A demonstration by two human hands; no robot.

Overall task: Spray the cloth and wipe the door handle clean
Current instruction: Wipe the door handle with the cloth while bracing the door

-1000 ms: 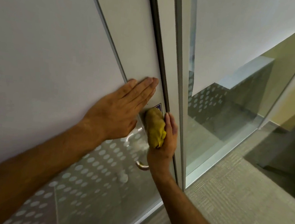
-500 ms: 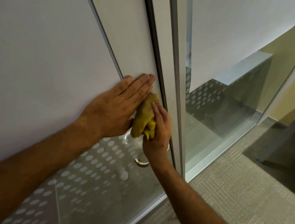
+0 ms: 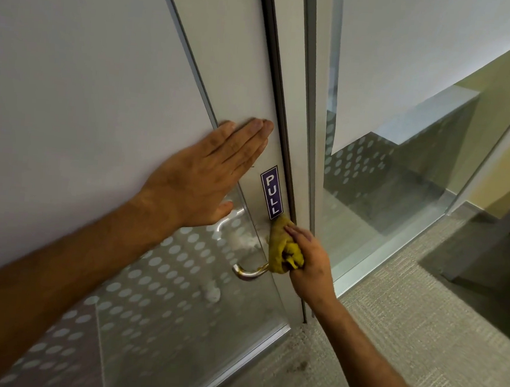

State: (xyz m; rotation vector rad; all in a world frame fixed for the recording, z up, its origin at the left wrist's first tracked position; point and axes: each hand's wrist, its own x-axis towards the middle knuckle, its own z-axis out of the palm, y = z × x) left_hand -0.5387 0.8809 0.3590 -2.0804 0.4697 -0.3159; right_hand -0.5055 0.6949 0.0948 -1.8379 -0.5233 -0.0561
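Since the right hand slid down from its spot half a second ago, the blue PULL sticker can be seen again. Back then the yellow cloth and the fingers covered it. Now the cloth sits just under the sticker, at about 5 o'clock from it, and its lower edge touches the base of the metal door handle.

The right hand is closed around the bunched cloth and pushes it against the door. The handle pokes out from under the cloth toward 8 o'clock, and its curved end is bare and shiny.

The left hand is in the same place as before. It lies open and flat on the door, fingers together, pointing toward 1 o'clock. It holds nothing. It looks like it is there to stop the door from swinging.

I think the cloth has done the plate above the handle and is coming down to the handle itself. So the wiping is well on, but the long part of the handle seems not yet done.

No spray bottle is in view.

Farther off, at 3 o'clock, is a glass wall with white dots, and the grey carpet floor runs along below it.
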